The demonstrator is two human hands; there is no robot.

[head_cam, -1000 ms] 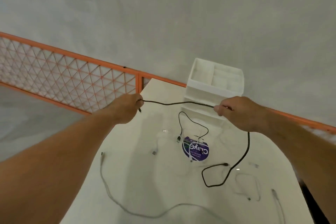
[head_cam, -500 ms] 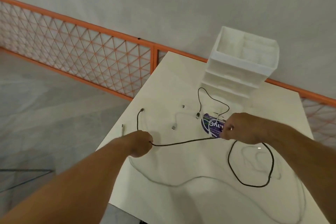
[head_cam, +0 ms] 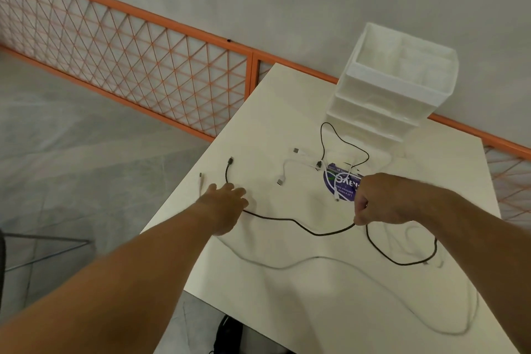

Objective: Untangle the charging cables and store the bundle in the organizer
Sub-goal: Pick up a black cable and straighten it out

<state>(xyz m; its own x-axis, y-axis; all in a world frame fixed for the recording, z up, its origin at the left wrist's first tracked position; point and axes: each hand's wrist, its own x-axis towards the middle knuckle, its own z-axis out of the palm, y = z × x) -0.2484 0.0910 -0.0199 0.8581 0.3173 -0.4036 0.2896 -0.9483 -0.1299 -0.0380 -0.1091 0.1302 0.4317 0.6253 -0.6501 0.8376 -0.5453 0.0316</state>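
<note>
Nearest, a grey cable [head_cam: 316, 257] is laid slack across the tabletop [head_cam: 287, 310] toward 5 o'clock; its far bend is blurred and its ends cannot be followed. Beyond it, the black cable [head_cam: 313, 233] is pinched at 3 o'clock by the right hand [head_cam: 379, 204], whose grip is closed in a fist on the cord. The left hand [head_cam: 227, 202] is laid flat at 9 o'clock over the same cord, its grip spread wide; whether the cord is pressed cannot be told. The cables are judged light, limp and apt to slide on the smooth top; each would best be taken near a plug and drawn out end first. At 12 o'clock white cables [head_cam: 281, 180] and a thin black one [head_cam: 322, 138] are crossed by a purple sticker [head_cam: 342, 185], partly hidden behind the right hand; which lies over which cannot be made out. The organizer [head_cam: 388, 89] is stood farthest, at 1 o'clock, its compartments washed out.
</note>
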